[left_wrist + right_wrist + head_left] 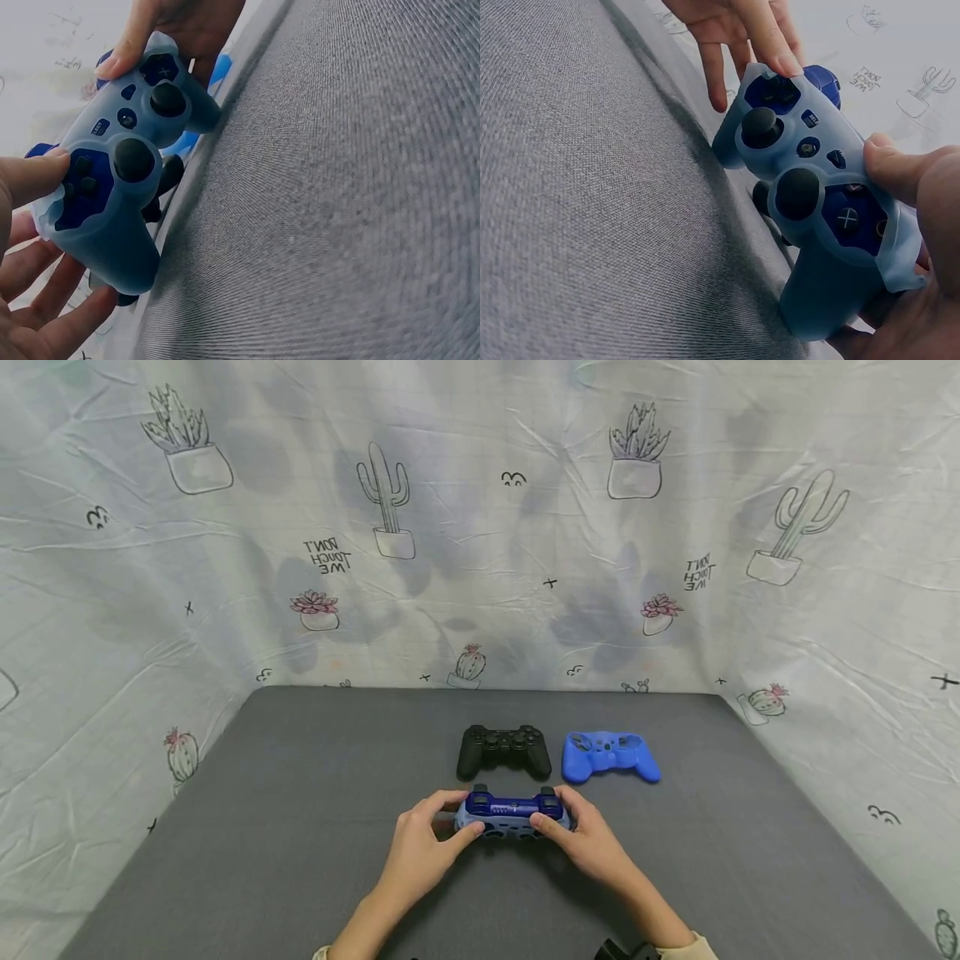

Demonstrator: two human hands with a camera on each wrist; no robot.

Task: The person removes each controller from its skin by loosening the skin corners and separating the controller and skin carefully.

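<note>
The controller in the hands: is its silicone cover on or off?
On: a pale translucent cover wraps the blue controller, sticks and buttons poking through, held by both hands.

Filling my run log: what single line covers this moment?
left hand: grips sleeved controller | right hand: grips it | black controller, blue sleeve: behind, untouched

Two controllers (512,812) (504,751), one loose blue silicone cover (611,757), two hands (422,850) (585,839)

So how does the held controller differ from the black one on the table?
The held controller is blue and wears a pale translucent sleeve; the black controller is bare. The held one is gripped by the left hand and right hand; the black one lies untouched on the table. Both share the same twin-stick shape.
</note>
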